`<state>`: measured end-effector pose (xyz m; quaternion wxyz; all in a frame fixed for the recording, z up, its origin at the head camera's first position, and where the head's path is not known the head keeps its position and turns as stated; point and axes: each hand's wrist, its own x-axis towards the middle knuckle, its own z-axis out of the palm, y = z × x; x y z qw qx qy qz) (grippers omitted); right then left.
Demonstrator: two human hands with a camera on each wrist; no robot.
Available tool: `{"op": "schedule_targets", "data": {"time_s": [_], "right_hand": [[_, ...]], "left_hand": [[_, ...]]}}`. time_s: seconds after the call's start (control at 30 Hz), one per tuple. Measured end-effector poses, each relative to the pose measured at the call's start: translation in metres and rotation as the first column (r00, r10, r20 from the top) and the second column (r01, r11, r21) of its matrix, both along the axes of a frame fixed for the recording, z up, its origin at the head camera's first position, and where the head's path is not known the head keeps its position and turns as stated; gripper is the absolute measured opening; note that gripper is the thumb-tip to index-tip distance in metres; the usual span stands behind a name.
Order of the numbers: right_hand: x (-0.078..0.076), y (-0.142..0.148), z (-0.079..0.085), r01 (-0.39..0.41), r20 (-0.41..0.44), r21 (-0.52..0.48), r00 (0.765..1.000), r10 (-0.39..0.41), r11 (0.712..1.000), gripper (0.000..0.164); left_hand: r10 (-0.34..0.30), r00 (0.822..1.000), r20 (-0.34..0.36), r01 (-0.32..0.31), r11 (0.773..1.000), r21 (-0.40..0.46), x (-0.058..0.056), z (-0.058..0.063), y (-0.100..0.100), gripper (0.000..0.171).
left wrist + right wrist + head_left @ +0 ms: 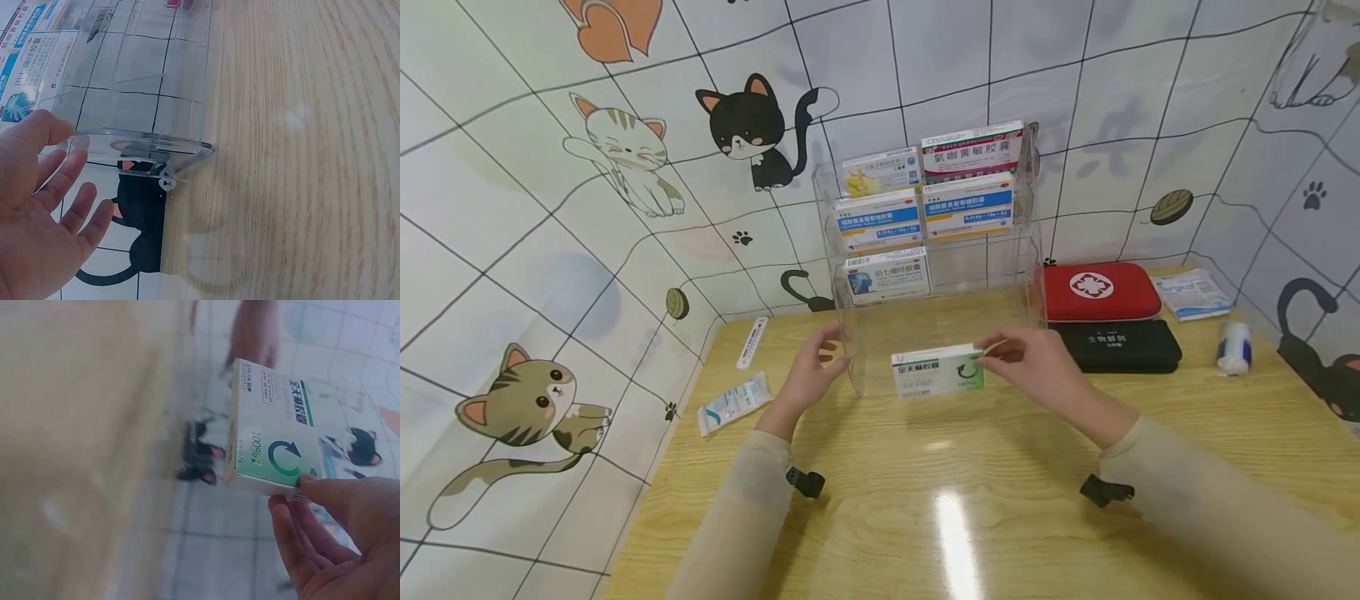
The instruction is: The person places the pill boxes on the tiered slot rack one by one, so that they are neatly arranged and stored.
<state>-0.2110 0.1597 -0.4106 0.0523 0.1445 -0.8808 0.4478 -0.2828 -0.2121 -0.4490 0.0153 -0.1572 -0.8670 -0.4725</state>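
My right hand pinches a white and green medicine box by its right end, thumb on the printed front. In the right wrist view, the medicine box shows a curved arrow and "100%". The box is in front of the lower part of a clear tiered display rack. At the rack's left side panel is my left hand. Up close in the left wrist view, the left thumb and index finger pinch the panel's edge, and the other fingers are loosely bent. Upright medicine boxes fill several places on the rack.
Right of the rack lie a red first-aid case, a black case, a surgical packet and a white and blue roll. Left are a white strip and a packet. A cat-patterned wall stands behind.
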Motion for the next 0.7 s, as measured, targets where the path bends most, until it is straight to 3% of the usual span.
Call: {"op": "schedule_targets", "data": {"time_s": [0.2, 0.43, 0.57, 0.7], "right_hand": [[-0.020, 0.022, 0.049, 0.114, -0.203, 0.001, 0.973, -0.111, 0.993, 0.023], [-0.044, 0.041, 0.091, 0.191, -0.328, -0.079, 0.922, -0.206, 0.978, 0.025], [-0.059, 0.048, 0.101, 0.234, -0.413, -0.051, 0.880, -0.234, 0.971, 0.027], [-0.066, 0.054, 0.099, 0.258, -0.433, -0.001, 0.871, -0.233, 0.966, 0.028]], "left_hand": [[-0.006, 1.000, 0.004, 0.006, 1.000, 0.001, 0.000, 0.003, -0.001, 0.054], [0.003, 1.000, 0.009, -0.003, 1.000, 0.007, 0.000, 0.002, -0.001, 0.051], [0.004, 1.000, 0.003, -0.004, 1.000, 0.008, 0.001, 0.003, 0.000, 0.051], [-0.005, 1.000, 0.008, 0.005, 1.000, 0.029, 0.001, 0.001, 0.002, 0.051]]}}
